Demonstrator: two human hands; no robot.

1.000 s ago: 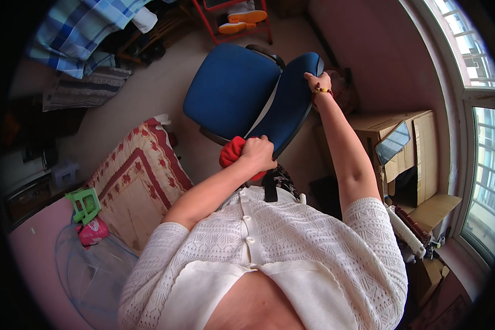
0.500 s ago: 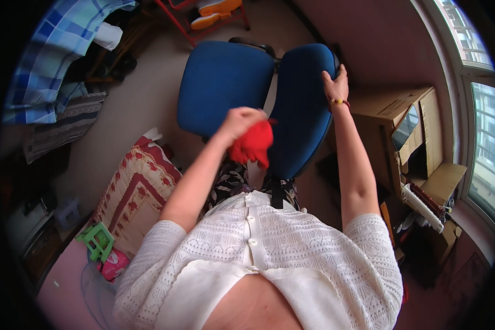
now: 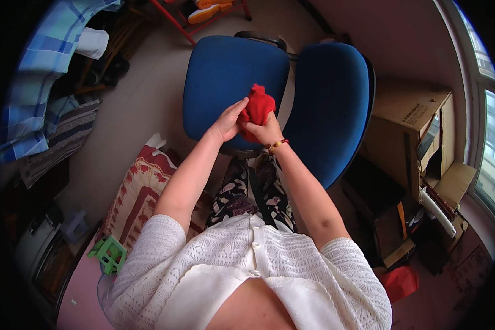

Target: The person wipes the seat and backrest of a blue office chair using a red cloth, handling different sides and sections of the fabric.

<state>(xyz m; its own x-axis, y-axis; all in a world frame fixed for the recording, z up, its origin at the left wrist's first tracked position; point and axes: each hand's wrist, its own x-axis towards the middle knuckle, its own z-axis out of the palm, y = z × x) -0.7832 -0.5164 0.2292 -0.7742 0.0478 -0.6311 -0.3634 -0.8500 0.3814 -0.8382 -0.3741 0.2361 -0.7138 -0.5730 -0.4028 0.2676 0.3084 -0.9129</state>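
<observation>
A bunched red cloth is held between my two hands, over the blue chair seat. My left hand presses on the cloth from its left side, fingers straight and close together. Wrapped around its lower right part is my right hand, with a beaded bracelet at the wrist. Just right of that hand stands the blue chair backrest, touched by neither hand. The cloth's underside is hidden by my hands.
Cardboard boxes stand right of the chair, below a window. On the left are a patterned cushion-like cloth, a small green stool and blue checked fabric. A red-framed rack with orange shoes is at the far side.
My right hand has let go of the backrest and moved left onto the red cloth. The cloth now sits bunched between both hands, farther over the seat. The view has shifted slightly.
</observation>
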